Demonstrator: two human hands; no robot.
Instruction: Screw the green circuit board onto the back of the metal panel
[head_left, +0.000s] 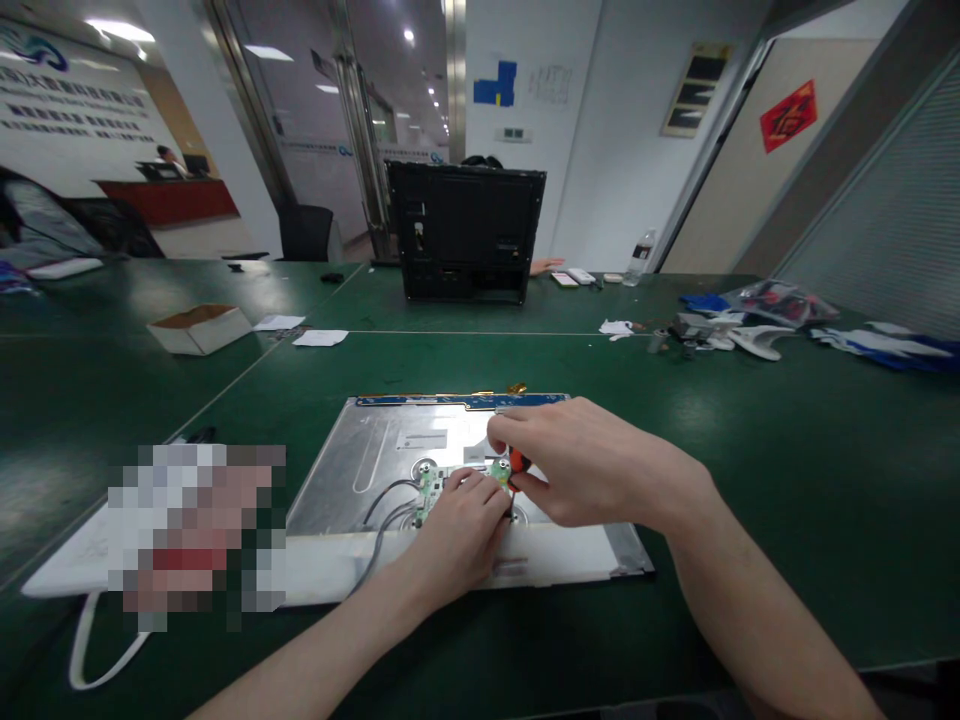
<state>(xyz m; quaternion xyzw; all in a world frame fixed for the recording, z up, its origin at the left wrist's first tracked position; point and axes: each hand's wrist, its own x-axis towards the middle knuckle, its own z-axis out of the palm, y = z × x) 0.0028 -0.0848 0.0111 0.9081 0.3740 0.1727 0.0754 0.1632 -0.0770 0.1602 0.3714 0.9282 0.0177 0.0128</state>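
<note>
A flat metal display panel (pixel 337 490) lies on the green table, with a blue circuit strip (pixel 435 402) along its far edge. Near its middle sits a small green circuit board (pixel 431 487), with dark cables running from its left side. My left hand (pixel 469 515) rests over the board, fingers together near its right part; what they hold, if anything, is hidden. In my right hand (pixel 577 460) is a screwdriver with a red-orange handle (pixel 518 461), its tip pointing down at the board's right end, close to my left fingertips.
A black monitor housing (pixel 469 230) stands at the far side, a person's hand (pixel 546 266) behind it. An open box (pixel 201 330) and papers (pixel 321 338) are left. Gloves (pixel 885 345), a bag (pixel 780 300) and a bottle (pixel 640 258) are right. A pixelated area covers the near left.
</note>
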